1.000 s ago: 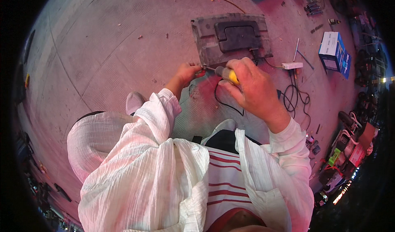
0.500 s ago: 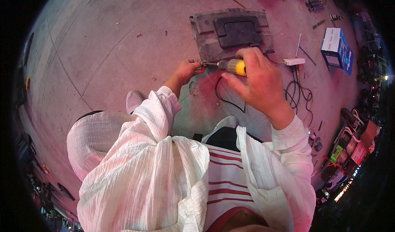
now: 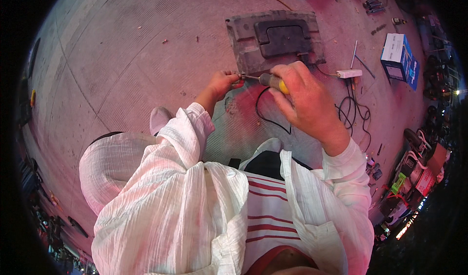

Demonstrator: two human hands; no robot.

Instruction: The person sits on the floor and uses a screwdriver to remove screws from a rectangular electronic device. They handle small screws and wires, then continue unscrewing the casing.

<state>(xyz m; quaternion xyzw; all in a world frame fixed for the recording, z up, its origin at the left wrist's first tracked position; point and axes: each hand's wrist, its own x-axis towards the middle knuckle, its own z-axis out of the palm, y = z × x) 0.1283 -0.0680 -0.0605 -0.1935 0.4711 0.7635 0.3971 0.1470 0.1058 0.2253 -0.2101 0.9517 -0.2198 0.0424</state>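
Note:
My right hand (image 3: 307, 99) is closed around the yellow-and-grey handle of a screwdriver (image 3: 269, 81), its thin metal shaft pointing left. At the shaft's far end, my left hand (image 3: 225, 83) is closed in a pinch on a small dark piece (image 3: 241, 76) too small to name. Both hands are held above the floor, just on the near side of a worn grey panel (image 3: 243, 41). On that panel lies a flat black case (image 3: 285, 37) with a handle-like bar along its near side.
A white power strip (image 3: 349, 73) with plugged-in black cables (image 3: 347, 111) lies to the right. Beyond it stands a blue-and-white box (image 3: 394, 55). One cable loop (image 3: 265, 119) rests on the floor below my hands. Tools and a toppled-looking small vehicle (image 3: 414, 170) are at the right edge.
My right hand and the screwdriver handle have shifted slightly down and turned, so less of the yellow shows. The left hand has hardly moved.

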